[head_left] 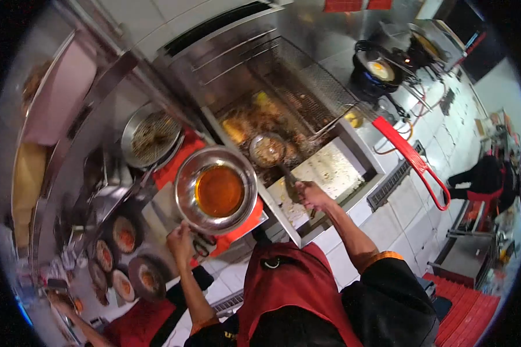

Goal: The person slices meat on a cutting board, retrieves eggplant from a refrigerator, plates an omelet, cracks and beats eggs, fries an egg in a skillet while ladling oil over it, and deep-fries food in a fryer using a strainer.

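Observation:
My left hand [180, 243] is closed on the near-left rim of a round metal bowl [184, 194]. Clear amber liquid, which looks like oil, fills the bottom of the bowl. My right hand [314, 198] is wrapped round the dark handle of a ladle [268, 150]. The ladle's round head sits in the bubbling oil of a deep fryer [289, 231], with browned and yellow pieces of food [235, 130] around it. Part of the ladle's handle is hidden by my fingers.
A wire fry basket [307, 75] with a red handle [414, 156] rests over the fryer. At the left are a strainer [151, 139], scissors [201, 246] and several plates of food [147, 277]. An egg fries in a pan [362, 61]. Other people work at both sides.

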The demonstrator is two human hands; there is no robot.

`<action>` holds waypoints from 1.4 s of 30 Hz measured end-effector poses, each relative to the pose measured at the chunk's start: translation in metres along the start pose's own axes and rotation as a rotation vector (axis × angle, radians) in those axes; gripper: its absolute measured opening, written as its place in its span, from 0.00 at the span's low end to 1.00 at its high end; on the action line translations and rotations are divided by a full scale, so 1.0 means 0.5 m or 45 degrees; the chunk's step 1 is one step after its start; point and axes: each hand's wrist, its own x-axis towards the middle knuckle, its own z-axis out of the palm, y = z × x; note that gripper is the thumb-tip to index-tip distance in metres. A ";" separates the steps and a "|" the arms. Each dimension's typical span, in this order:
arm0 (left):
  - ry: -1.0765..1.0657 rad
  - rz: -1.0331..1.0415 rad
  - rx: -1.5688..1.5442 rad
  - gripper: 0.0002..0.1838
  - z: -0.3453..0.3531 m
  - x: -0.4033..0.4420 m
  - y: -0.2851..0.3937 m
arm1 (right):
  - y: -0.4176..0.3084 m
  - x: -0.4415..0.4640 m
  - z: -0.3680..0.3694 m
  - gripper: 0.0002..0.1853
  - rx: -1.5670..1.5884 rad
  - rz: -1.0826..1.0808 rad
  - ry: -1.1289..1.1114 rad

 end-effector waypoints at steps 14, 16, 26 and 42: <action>0.186 -0.400 -0.563 0.11 0.085 -0.054 0.065 | -0.003 -0.003 -0.052 0.15 0.149 -0.124 -0.099; 0.213 -0.108 -0.391 0.14 0.058 -0.039 0.061 | -0.013 -0.009 -0.057 0.16 0.109 -0.099 -0.080; 0.071 0.229 -0.304 0.19 -0.095 0.083 0.478 | 0.063 0.122 -0.105 0.19 0.104 -0.265 -0.160; -0.127 0.885 -0.028 0.19 0.636 0.120 1.309 | 0.119 0.358 -0.067 0.17 -0.419 -0.775 -0.212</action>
